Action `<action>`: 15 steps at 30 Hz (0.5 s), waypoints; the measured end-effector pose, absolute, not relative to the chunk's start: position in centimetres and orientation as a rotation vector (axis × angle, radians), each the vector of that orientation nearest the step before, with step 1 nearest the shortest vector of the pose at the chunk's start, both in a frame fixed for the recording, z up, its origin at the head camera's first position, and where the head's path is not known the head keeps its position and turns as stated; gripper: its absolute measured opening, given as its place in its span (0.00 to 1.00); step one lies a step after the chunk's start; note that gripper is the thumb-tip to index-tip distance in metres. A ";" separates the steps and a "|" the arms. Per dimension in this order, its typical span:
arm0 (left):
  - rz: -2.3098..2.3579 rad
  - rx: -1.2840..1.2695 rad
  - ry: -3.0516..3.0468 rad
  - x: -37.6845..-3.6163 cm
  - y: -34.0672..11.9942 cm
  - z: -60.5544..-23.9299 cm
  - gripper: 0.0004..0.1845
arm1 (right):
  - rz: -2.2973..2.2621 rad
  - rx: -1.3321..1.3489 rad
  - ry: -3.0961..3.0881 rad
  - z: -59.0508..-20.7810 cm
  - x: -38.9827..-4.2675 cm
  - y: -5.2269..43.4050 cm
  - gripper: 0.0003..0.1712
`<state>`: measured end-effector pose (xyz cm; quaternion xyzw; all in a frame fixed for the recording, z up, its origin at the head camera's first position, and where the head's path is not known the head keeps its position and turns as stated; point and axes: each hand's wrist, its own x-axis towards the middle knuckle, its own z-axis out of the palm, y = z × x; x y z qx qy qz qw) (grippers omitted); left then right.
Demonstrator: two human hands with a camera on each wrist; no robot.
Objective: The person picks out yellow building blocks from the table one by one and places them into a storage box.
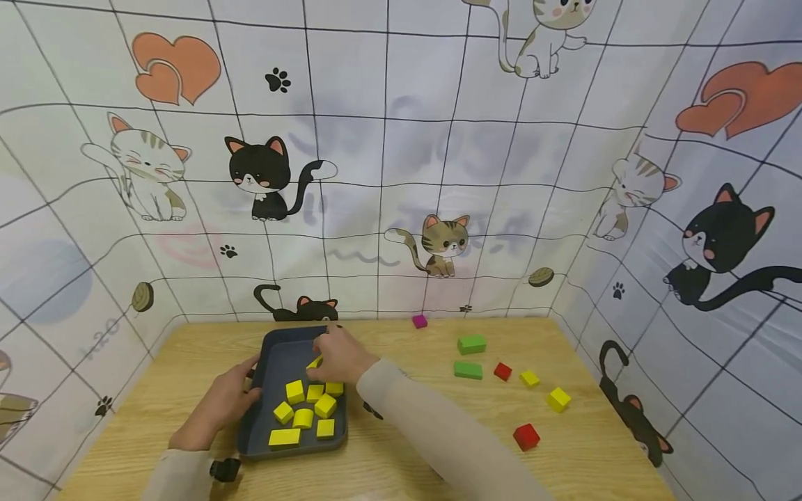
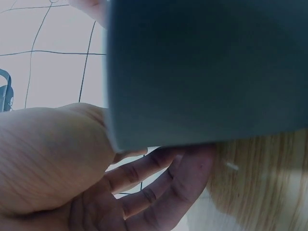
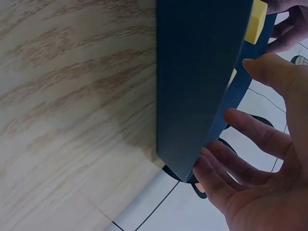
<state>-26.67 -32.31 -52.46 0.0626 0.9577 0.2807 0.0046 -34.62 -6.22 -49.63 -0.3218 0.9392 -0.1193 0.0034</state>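
Observation:
A dark grey tray (image 1: 269, 362) lies on the table's left half with several yellow blocks (image 1: 294, 392) in its near and middle part. The left hand (image 1: 221, 403) grips its left side, thumb at the rim and fingers along the outer wall. In the left wrist view, fingers (image 2: 190, 178) show past the tray wall (image 2: 202, 77). The right hand (image 1: 343, 353) is over the tray's far right side, beside a partly hidden yellow block (image 1: 315, 362). In the right wrist view, its thumb and fingers stand apart, and some fingertips (image 3: 204, 161) touch the tray's rim.
Right of the tray lie two green blocks (image 1: 472, 344), two red blocks (image 1: 526, 437) and two yellow blocks (image 1: 559, 399). A magenta cube (image 1: 420, 321) sits at the table's back edge. A cat-print cloth (image 1: 351, 243) hangs behind and at the sides.

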 end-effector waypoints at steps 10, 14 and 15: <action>0.859 0.182 2.994 -26.6 -32.2 -52.5 0.42 | -0.441 -1.003 2.978 -49.0 -34.0 -3.4 0.27; 0.889 0.212 2.994 -26.9 -32.7 -53.1 0.43 | -0.485 -0.931 3.008 -48.5 -33.5 -0.8 0.27; 0.899 0.225 2.994 -27.0 -32.9 -53.4 0.43 | -0.498 -0.905 3.013 -48.3 -33.4 0.0 0.27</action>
